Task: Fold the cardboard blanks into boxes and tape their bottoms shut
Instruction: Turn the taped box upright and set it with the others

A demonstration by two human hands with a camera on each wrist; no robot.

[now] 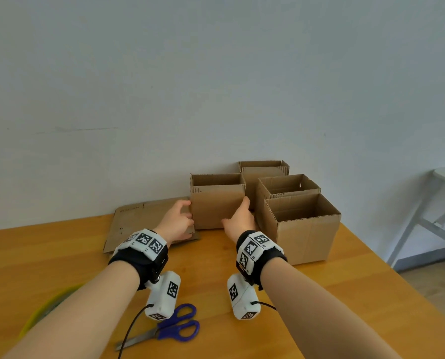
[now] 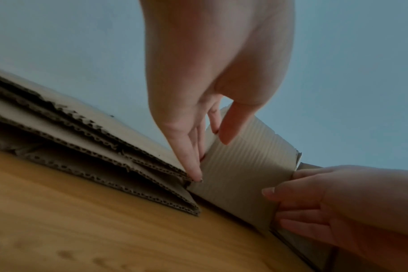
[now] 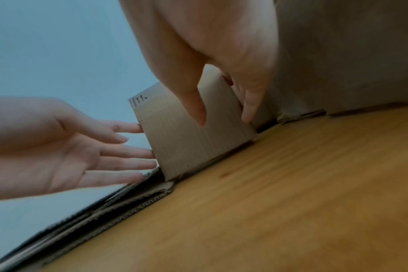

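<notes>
An upright open-topped cardboard box stands at the back of the wooden table, its left part on a stack of flat cardboard blanks. My left hand has straight fingers against the box's left side. My right hand is at the right corner, thumb on the front face and fingers along the right side. The left wrist view shows the box between my left hand and right hand. In the right wrist view my right hand straddles the box.
Three more open boxes stand close to the right, the nearest almost touching my right hand. Blue-handled scissors lie near the front edge. A yellow ring shows under my left forearm. A white table stands beyond the right edge.
</notes>
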